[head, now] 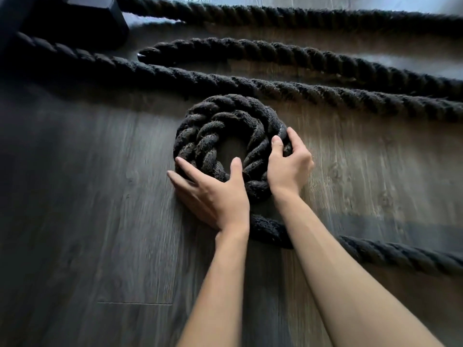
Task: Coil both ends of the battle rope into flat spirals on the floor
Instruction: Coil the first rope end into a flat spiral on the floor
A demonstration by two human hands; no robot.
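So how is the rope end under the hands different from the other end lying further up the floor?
The near end is wound into a flat spiral of about two turns; the far end lies loose and nearly straight. The left hand and right hand rest on the spiral; nothing touches the far end. Both are the same thick, black, twisted rope on the wood floor.

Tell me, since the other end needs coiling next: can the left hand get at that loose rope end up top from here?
Probably yes: the left hand only presses the spiral, and bare floor leads to the loose end.

dim scene, daylight glare top edge, blurred warped edges
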